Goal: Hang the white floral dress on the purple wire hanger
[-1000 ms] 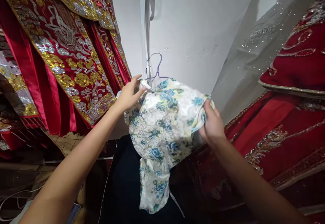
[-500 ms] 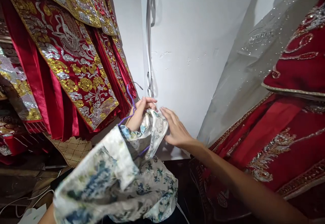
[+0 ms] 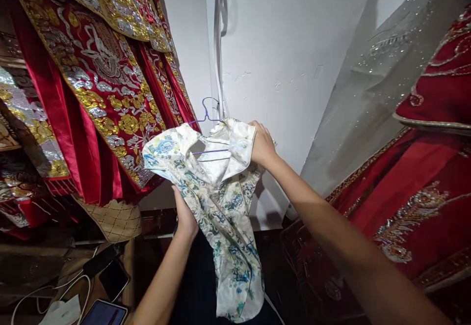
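Near the bottom edge, phones (image 3: 110, 285) lie on a cluttered shelf. The left hand (image 3: 185, 214) grips the floral garment (image 3: 221, 207) from below; the right hand (image 3: 262, 144) pinches its upper edge beside the purple hanger (image 3: 206, 114). Beyond, red embroidered robes (image 3: 99, 84) hang against the white wall (image 3: 287, 60).

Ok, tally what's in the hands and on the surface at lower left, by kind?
Floral garment: 1
Purple wire hanger: 1
Phones, lower left: 2
Total: 4
The left hand and the right hand both grip the garment.
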`<state>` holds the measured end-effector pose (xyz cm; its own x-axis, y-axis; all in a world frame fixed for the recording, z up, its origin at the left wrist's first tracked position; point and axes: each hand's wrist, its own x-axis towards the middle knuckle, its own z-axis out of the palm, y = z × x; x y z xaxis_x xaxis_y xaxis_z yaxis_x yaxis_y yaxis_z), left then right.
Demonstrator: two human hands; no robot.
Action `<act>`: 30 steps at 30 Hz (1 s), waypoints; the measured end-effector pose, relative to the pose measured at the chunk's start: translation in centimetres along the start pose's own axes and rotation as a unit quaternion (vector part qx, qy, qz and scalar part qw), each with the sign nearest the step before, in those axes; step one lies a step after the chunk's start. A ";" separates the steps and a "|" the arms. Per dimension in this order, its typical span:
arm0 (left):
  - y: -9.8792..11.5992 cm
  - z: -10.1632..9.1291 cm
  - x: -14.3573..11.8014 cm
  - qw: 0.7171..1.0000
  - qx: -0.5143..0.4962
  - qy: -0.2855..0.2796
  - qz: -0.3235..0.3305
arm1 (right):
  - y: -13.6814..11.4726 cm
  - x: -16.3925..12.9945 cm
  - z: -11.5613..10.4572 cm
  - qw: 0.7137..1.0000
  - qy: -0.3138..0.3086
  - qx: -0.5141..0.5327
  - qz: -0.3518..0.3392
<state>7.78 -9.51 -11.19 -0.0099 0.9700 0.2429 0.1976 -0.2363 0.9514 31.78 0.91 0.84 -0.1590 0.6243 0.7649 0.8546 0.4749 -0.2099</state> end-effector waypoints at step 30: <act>-8.1 5.3 -5.0 0.931 -0.291 0.161 -0.151 | -1.7 -10.0 0.1 0.981 -0.054 0.157 0.103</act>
<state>11.40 -12.14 -21.05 -0.2902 0.9520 -0.0970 -0.4258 -0.0377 0.9040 31.86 -6.11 -6.54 -0.0651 0.7809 0.6213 0.6830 0.4888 -0.5428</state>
